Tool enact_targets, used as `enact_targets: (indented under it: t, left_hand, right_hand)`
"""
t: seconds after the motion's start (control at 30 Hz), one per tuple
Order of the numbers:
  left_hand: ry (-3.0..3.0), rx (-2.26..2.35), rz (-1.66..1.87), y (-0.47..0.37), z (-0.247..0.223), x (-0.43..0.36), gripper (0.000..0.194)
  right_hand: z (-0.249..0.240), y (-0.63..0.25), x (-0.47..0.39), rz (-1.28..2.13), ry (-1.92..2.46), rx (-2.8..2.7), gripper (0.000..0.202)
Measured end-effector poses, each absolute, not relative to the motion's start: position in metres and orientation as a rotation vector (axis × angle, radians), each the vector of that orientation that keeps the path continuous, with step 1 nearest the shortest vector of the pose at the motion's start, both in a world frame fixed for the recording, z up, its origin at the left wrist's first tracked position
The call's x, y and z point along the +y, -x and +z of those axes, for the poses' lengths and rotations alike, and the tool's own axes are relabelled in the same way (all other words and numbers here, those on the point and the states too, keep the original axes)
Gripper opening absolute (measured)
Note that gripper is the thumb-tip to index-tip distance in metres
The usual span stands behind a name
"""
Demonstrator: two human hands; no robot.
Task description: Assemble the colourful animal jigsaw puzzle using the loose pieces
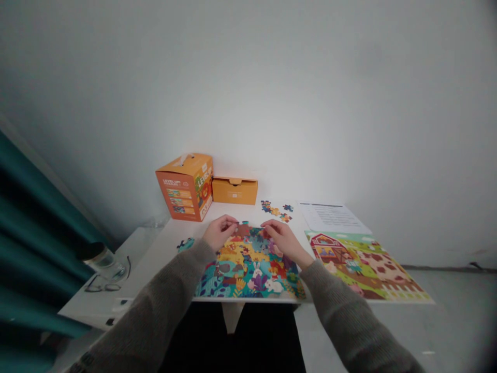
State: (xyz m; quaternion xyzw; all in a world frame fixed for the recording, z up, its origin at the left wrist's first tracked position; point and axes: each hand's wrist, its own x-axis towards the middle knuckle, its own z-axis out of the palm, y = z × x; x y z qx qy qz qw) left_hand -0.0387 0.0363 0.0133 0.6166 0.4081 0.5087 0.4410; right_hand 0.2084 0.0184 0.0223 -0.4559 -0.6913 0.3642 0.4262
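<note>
A colourful jigsaw puzzle (243, 267) with animals and plants lies on the white table in front of me, its upper edge uneven. My left hand (220, 232) is at its upper left, fingers bent together beside a reddish-brown part of the picture. At the upper right, my right hand (283, 239) has its thumb and fingers drawn together at the puzzle's edge. Whether a piece is between the fingertips of either hand is too small to make out. A small teal piece (245, 223) sticks up at the top edge, between the hands.
Loose pieces (275, 211) lie behind the puzzle, more teal ones (185, 244) left of it. An orange puzzle box (180, 191) and a yellow-orange box (235, 191) stand at the back. Rightward are a printed sheet (332, 216) and a farm picture (365, 267); leftward, glasses (106, 286) and a jar (103, 261).
</note>
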Motion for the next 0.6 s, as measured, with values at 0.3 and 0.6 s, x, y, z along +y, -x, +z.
enact_targets:
  t: [0.3,0.6]
  left_hand:
    - [-1.438,1.275,1.291,0.074,-0.003,0.062,0.042]
    - [-1.454,1.258,1.259,0.088,-0.006,0.067,0.041]
  right_hand:
    - [-0.027,-0.283,0.056,0.495,1.632,-1.682,0.033]
    - [-0.032,-0.272,0.058,0.422,1.640,-1.827,0.038]
